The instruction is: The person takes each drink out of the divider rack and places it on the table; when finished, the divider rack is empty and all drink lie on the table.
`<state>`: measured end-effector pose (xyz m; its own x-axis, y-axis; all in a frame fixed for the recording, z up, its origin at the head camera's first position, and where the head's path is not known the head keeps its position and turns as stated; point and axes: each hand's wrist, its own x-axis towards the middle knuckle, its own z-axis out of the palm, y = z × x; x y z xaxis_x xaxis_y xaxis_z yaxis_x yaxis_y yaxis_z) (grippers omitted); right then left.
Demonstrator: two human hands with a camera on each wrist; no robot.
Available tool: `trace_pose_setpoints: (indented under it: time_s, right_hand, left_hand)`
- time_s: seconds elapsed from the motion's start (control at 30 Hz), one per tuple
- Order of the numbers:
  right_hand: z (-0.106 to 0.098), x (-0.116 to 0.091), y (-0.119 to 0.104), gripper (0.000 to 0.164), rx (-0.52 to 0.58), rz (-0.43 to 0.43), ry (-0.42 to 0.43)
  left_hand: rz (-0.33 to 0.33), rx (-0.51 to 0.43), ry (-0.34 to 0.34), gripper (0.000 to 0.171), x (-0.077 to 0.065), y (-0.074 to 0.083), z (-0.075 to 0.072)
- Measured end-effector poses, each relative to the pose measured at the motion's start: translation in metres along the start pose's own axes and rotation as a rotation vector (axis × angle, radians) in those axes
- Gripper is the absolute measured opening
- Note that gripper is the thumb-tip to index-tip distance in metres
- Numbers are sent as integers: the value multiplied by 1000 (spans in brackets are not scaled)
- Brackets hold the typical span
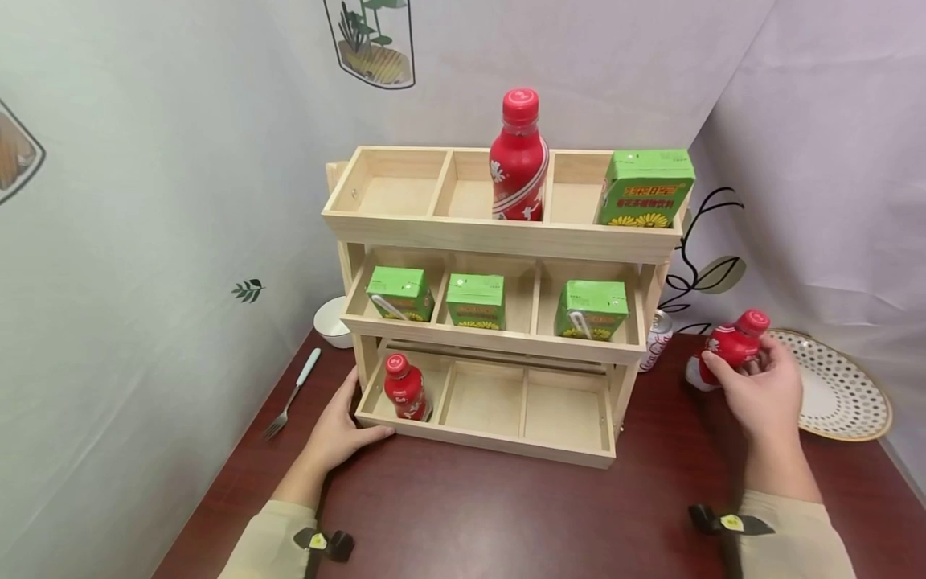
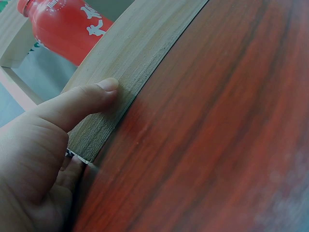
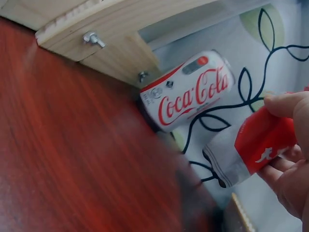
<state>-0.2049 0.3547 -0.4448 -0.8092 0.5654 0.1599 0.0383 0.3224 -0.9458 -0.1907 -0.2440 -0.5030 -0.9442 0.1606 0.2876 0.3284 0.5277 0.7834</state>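
Observation:
My right hand [image 1: 767,390] grips a small red bottle [image 1: 734,342] with a red cap, tilted, at the right of the table. In the right wrist view the pale lower end of that bottle points toward the table. My left hand [image 1: 336,426] holds the lower left corner of a three-tier wooden shelf [image 1: 499,446], thumb on the front board and fingers around the side, partly hidden. Close to that thumb, a red bottle [image 1: 407,390] stands in the bottom left compartment. Another red bottle [image 1: 519,165] stands in the top middle compartment.
Green drink cartons [image 1: 646,189] sit at the top right and along the middle tier. A Coca-Cola can [image 1: 657,342] stands beside the shelf's right side, near a dotted plate [image 1: 842,390]. At left are a fork [image 1: 295,390] and a white bowl [image 1: 333,323].

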Motion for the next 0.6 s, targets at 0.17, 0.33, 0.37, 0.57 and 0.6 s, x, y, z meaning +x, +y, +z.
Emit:
trace_pose_setpoints:
  time_s: [0.17,0.33,0.37,0.57,0.6]
  right_hand:
    - [7,4,11,75,8,47,10]
    - [15,2,19,78,-3,61,8]
    - [15,1,20,79,-8,61,11]
    - [18,0,30,78,11,57,44]
    - [19,0,32,78,4,52,50]
  left_hand:
    - [-27,19,1,121,2,-23,3]
    - [-28,7,0,122,3,-29,2]
    - [-34,7,-2,122,3,-28,2]
    - [-19,-5,-4,120,1,-5,1]
    - [-13,-9,-4,119,1,0,0]
